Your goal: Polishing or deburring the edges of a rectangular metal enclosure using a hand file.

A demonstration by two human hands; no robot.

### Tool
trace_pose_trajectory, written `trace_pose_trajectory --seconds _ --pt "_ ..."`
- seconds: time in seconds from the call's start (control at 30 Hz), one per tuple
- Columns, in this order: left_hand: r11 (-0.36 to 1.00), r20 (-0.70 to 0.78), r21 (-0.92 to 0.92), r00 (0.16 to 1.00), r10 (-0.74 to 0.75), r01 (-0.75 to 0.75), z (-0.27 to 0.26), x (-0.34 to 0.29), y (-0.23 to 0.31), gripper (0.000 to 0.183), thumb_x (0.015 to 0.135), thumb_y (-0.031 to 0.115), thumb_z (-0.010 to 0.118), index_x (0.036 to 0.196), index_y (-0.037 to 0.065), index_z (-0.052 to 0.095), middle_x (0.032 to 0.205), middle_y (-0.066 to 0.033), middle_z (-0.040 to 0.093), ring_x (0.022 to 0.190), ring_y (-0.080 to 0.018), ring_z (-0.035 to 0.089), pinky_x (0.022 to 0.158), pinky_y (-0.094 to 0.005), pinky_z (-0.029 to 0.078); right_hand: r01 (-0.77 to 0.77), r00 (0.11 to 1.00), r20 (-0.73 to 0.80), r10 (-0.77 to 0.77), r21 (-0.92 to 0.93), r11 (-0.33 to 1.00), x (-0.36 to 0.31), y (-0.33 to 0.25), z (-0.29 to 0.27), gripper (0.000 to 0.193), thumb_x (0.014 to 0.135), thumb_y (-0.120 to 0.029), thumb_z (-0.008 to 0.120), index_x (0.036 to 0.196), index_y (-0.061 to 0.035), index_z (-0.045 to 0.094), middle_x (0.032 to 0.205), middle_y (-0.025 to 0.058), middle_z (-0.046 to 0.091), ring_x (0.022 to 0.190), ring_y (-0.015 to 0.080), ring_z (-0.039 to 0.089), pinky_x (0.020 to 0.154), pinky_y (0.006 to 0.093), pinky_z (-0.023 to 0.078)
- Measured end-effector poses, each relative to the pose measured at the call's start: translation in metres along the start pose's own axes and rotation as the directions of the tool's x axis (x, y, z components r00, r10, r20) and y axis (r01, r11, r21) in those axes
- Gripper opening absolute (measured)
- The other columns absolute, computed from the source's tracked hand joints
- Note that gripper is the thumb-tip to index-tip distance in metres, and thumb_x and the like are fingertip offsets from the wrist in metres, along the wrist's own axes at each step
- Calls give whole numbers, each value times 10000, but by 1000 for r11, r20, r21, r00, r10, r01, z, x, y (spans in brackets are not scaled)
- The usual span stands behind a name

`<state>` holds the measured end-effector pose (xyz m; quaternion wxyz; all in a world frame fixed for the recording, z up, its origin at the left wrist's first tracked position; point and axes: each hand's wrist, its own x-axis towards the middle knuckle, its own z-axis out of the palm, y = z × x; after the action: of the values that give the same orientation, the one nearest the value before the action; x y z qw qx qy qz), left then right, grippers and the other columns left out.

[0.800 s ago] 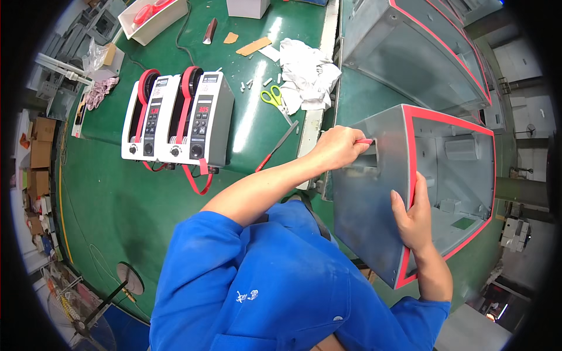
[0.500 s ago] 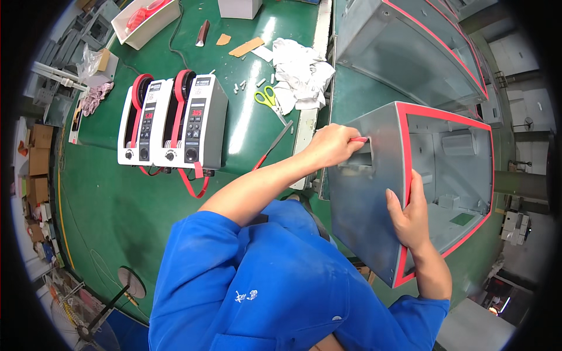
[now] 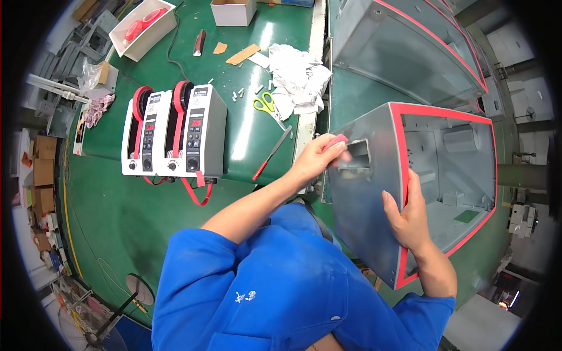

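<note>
A grey metal box [image 3: 366, 216] with red tape [image 3: 404, 152] along its front rim stands at the right, its open side turned to the right. Pinched in the fingers of my left hand [image 3: 316, 159] is a small piece of red tape [image 3: 336, 140]. That hand is just left of a rectangular cutout [image 3: 360, 155] in the box's side wall. My right hand [image 3: 408, 217] grips the near taped edge of the box, thumb on the outer wall and fingers along the rim.
Two tape dispensers [image 3: 202, 134] with red rolls stand on the green bench at left. Between them and the box lie green-handled scissors [image 3: 266, 104], a red-handled blade-like tool [image 3: 272, 153] and a crumpled white cloth [image 3: 298, 76]. More taped metal boxes [image 3: 404, 52] sit behind.
My left hand has drawn back left from the cutout, bringing the red tape piece with it. The right hand keeps its place on the box edge. The view has shifted slightly.
</note>
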<state>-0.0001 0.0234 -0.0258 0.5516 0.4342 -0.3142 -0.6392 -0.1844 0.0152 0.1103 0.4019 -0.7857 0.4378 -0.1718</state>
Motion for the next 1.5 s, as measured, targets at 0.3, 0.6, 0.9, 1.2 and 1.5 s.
trace_pose_trajectory --seconds 0.3,0.6,0.9,1.2,1.5 --pt "576 71 -812 996 -61 94 44 9 -1 175 875 245 471 961 92 480 959 -48 552 933 -170 528 787 -307 433 51 999 -3 -51 -10 999 4 -2 -2 468 766 -100 550 1163 24 336 962 205 551 894 296 566 765 333 432" --pt "592 -88 -805 982 -166 28 59 -9 6 207 881 217 463 956 23 475 982 -91 545 891 -165 544 794 -286 455 12 1000 -4 -12 -3 1000 -6 -1 -7 485 756 -137 554 1155 21 329 973 247 528 911 375 535 775 377 421" --pt "742 -164 -668 983 -86 -47 58 -5 17 207 888 194 447 972 4 457 1027 -142 519 945 -213 535 830 -306 461 61 997 -41 -61 1 998 -1 0 -5 466 756 -115 550 1148 30 344 944 225 553 873 348 562 750 361 433" --pt "719 -291 -619 942 164 -316 62 -12 -15 265 895 232 438 1013 -4 457 1012 -138 534 943 -212 535 836 -318 440 -87 996 -2 87 -28 996 -7 2 2 436 805 -50 488 1198 29 316 1079 114 454 981 158 447 858 275 349" --pt "906 -337 -282 917 213 -314 41 -16 -72 325 890 301 450 1034 18 521 713 6 492 552 -40 416 491 -179 356 -56 995 -90 51 -52 997 -5 10 14 520 813 -55 463 1276 48 250 1214 119 392 1106 173 387 948 278 262"
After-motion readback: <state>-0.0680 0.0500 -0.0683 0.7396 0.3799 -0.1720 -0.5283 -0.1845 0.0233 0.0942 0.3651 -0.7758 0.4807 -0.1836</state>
